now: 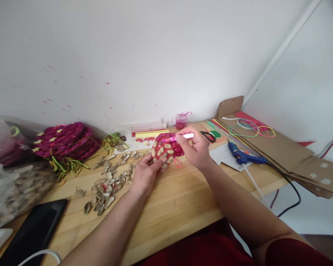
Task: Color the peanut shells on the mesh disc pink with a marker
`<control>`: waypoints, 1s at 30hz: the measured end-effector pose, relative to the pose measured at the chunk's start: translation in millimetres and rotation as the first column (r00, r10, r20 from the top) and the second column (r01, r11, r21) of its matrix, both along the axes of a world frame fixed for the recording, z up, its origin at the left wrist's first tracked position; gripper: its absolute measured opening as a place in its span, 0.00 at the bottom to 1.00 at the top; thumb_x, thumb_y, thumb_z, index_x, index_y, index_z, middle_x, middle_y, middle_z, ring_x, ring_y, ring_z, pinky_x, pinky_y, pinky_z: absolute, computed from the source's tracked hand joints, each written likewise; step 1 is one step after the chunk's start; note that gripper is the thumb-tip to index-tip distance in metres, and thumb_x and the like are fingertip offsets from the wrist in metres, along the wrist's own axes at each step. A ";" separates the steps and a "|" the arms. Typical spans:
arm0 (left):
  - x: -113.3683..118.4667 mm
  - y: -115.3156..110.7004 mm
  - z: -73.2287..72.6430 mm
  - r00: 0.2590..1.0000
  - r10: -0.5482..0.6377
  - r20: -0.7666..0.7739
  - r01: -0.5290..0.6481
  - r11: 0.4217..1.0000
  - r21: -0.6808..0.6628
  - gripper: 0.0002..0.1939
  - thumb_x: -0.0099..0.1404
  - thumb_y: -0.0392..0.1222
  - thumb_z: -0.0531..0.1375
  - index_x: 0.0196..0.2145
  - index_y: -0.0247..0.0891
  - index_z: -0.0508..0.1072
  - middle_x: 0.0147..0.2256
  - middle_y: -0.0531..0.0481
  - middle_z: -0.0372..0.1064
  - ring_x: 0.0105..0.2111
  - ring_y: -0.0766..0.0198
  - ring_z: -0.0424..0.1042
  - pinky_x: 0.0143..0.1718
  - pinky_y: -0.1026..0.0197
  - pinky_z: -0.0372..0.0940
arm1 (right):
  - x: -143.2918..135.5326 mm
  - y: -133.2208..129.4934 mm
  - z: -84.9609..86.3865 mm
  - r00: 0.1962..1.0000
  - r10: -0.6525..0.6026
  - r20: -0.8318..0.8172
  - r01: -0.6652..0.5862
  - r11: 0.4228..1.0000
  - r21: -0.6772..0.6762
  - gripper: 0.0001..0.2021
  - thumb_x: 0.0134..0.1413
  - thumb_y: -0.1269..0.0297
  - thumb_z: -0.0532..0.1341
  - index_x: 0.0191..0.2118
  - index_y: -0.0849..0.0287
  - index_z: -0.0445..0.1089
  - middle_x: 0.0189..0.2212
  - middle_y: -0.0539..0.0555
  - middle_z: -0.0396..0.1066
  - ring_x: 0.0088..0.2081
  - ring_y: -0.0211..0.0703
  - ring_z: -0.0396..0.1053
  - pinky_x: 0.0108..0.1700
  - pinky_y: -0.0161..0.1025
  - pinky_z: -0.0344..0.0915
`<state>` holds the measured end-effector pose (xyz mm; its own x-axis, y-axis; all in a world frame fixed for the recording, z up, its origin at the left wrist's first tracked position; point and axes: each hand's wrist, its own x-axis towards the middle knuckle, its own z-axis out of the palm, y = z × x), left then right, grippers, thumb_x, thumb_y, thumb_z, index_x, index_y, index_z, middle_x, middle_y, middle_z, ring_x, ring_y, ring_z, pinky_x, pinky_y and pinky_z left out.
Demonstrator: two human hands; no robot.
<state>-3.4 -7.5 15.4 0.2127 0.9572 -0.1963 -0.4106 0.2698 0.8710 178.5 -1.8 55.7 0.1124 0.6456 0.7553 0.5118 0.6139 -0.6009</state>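
Observation:
In my left hand is a red disc set with peanut shells, gripped at its near edge with the thumb on top. Pink paint coats the far part of the disc, and the nearer shells are bare tan. My right hand pinches a paintbrush with a white handle. Its pink-stained end lies over the painted shells; the bristles are hard to make out. A pink string loop sticks out beside the disc. Behind stands a clear cup of pink paint, with splashes around its rim.
Loose peanut shells are scattered left of my hands. Painted star-decorated discs are stacked farther left, near a bag of shells and a black tablet. A blue glue gun and cardboard lie right.

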 end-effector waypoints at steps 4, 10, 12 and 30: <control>0.6 0.1 -0.4 1.000 0.004 -0.011 -0.004 1.000 0.015 0.27 0.40 0.42 0.81 0.40 0.36 0.83 0.40 0.45 0.82 0.34 0.63 0.76 0.33 0.64 0.71 | -0.6 -0.5 -0.5 0.998 -0.039 0.047 0.038 0.999 0.015 0.04 0.66 0.62 0.64 0.38 0.55 0.72 0.33 0.51 0.77 0.34 0.41 0.73 0.39 0.40 0.69; 0.4 0.3 0.3 1.000 0.015 -0.006 -0.015 1.000 0.021 0.28 0.39 0.43 0.82 0.39 0.36 0.83 0.37 0.47 0.82 0.33 0.64 0.76 0.33 0.65 0.71 | -2.3 -1.7 1.3 0.998 0.032 0.045 -0.033 0.999 0.015 0.03 0.66 0.64 0.63 0.39 0.55 0.72 0.33 0.50 0.77 0.34 0.40 0.73 0.39 0.39 0.68; 0.5 0.4 0.3 1.000 0.024 -0.010 -0.024 0.999 0.023 0.28 0.39 0.44 0.82 0.39 0.36 0.83 0.37 0.47 0.81 0.32 0.65 0.75 0.32 0.66 0.71 | -2.1 -1.3 1.4 0.998 0.007 0.066 -0.008 1.000 0.015 0.04 0.66 0.63 0.63 0.38 0.55 0.71 0.33 0.51 0.77 0.35 0.41 0.73 0.41 0.40 0.69; 1.1 0.9 -1.2 0.999 0.040 -0.019 -0.039 0.999 0.037 0.29 0.38 0.44 0.82 0.39 0.35 0.84 0.38 0.46 0.82 0.33 0.62 0.75 0.33 0.63 0.72 | -2.3 -0.1 -0.4 0.998 0.001 0.055 -0.004 0.999 0.052 0.03 0.66 0.64 0.64 0.39 0.55 0.72 0.33 0.50 0.77 0.34 0.40 0.74 0.39 0.39 0.69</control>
